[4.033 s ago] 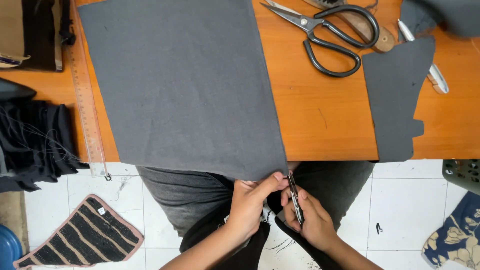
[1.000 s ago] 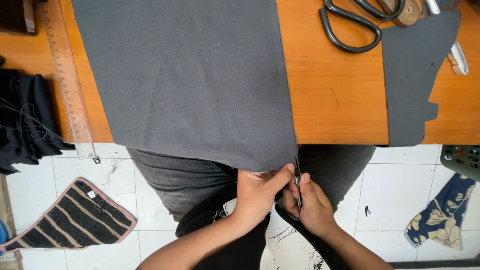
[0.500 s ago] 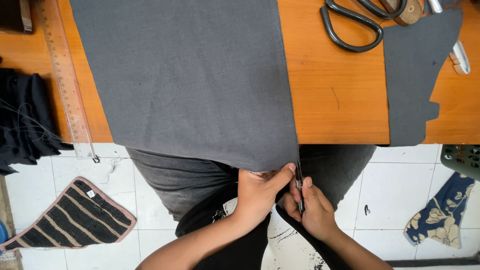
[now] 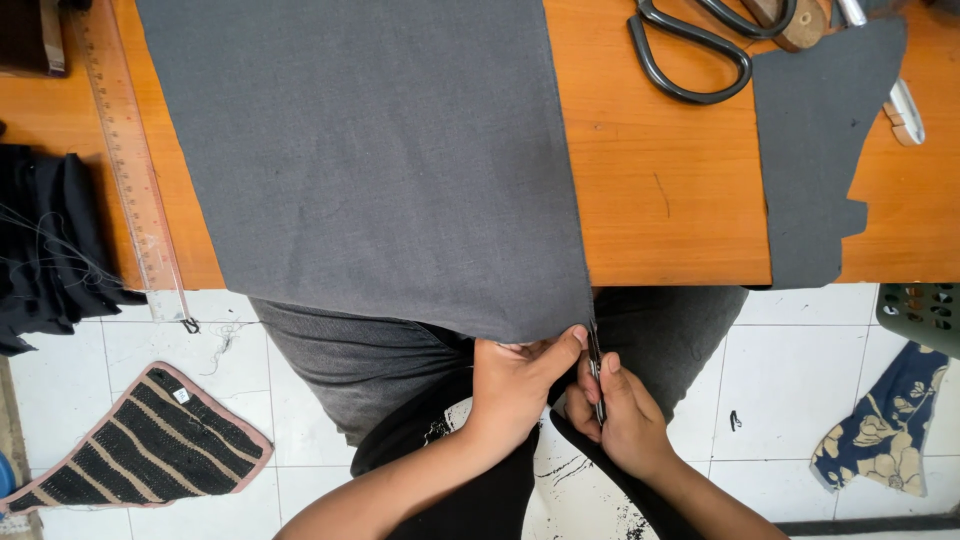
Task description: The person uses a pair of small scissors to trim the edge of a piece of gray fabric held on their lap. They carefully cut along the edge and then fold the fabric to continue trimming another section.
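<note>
Both hands work at the near right corner of the grey cloth hanging off the table: left hand pinches the corner, right hand grips a small snipper. Only that corner seems started; everything else looks uncut.

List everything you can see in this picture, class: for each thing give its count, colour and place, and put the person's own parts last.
large cloth: 1, grey, on the table, near edge hanging over it
cut cloth piece: 1, grey, right on the table
table: 1, orange wood, across the top
scissors: 1, black handles, top right on the table
ruler: 1, clear, left of the large cloth
dark fabric pile: 1, black, left edge
striped cloth piece: 1, black with pink border, on the floor at left
flowered cloth scrap: 1, blue, on the floor at right
small tool: 1, dark, at the large cloth's corner
left hand: pinches the large cloth's corner
right hand: holds the small tool
</note>
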